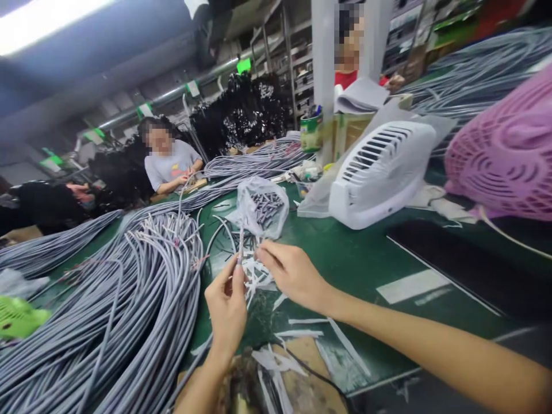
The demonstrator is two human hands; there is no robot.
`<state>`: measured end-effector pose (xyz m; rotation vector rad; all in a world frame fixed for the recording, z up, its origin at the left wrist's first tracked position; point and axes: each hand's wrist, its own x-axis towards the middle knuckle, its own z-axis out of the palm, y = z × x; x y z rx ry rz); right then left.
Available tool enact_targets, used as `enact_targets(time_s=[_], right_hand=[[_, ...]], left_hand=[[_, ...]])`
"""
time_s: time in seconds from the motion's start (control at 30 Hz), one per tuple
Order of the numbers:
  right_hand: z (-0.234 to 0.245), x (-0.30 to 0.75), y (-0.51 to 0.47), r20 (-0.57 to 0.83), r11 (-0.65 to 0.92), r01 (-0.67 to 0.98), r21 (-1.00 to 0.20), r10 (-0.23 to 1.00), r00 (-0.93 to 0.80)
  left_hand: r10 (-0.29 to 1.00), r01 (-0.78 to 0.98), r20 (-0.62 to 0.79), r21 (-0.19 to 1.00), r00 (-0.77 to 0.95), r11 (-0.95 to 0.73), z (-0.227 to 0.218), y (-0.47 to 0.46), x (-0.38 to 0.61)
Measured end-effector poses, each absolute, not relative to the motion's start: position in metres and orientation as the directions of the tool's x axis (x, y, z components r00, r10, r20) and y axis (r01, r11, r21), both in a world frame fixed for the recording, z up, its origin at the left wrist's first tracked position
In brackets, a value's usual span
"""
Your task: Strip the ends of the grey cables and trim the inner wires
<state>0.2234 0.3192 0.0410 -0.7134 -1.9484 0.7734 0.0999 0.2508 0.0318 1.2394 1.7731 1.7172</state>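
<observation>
My left hand (228, 305) pinches a grey cable near its end between thumb and fingers. The cable's pale, stripped-looking tip (241, 238) points upward. Just to its right, my right hand (297, 276) has thumb and fingertips pressed together; whatever is between them is too small to make out. Behind the hands lies a clear plastic bag (278, 221) with many short grey pieces (266, 208) in it. White strips (259, 276) are scattered on the green table (345, 259) beneath my fingers.
Large bundles of grey cable (142, 310) fill the left side. A white fan (379, 178) and a pink fan (504, 144) stand at right, beside a dark flat panel (457, 264). A co-worker (175, 161) sits across the table; another person (348, 52) is behind a post.
</observation>
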Motion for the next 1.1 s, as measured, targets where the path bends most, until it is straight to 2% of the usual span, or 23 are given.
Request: enact_targets(time_s=[0.1,0.23,0.33,0.53,0.73,0.87,1.0,1.1], right_hand=[[0.038,0.223,0.312,0.585,0.753,0.267,-0.602,0.643,-0.494],[0.037,0.221,0.309,0.578,0.772,0.316,-0.551,0.627,-0.522],[0.038,0.222,0.311,0.578,0.773,0.301,-0.558,0.623,-0.527],[0.04,0.224,0.315,0.534,0.716,0.256,-0.649,0.669,-0.517],[0.045,0.227,0.311,0.518,0.731,0.319,-0.604,0.664,-0.539],[0.043,0.225,0.311,0.506,0.72,0.311,-0.62,0.67,-0.543],[0.045,0.229,0.32,0.525,0.675,0.27,-0.687,0.718,-0.456],[0.049,0.233,0.322,0.565,0.682,0.264,-0.682,0.721,-0.402]], left_hand=[[0.786,0.298,0.292,0.944,-0.545,-0.145,0.032,0.248,0.1],[0.793,0.294,0.288,0.945,-0.537,-0.144,0.031,0.247,0.101],[0.797,0.332,0.309,0.932,-0.52,-0.144,0.03,0.247,0.101],[0.824,0.4,0.325,0.907,-0.464,-0.133,0.027,0.247,0.103],[0.789,0.409,0.353,0.901,-0.503,-0.142,0.03,0.248,0.101],[0.792,0.479,0.407,0.862,-0.455,-0.168,0.03,0.246,0.102],[0.796,0.614,0.492,0.763,-0.354,-0.199,0.029,0.243,0.104],[0.773,0.638,0.514,0.746,-0.371,-0.19,0.03,0.243,0.104]])
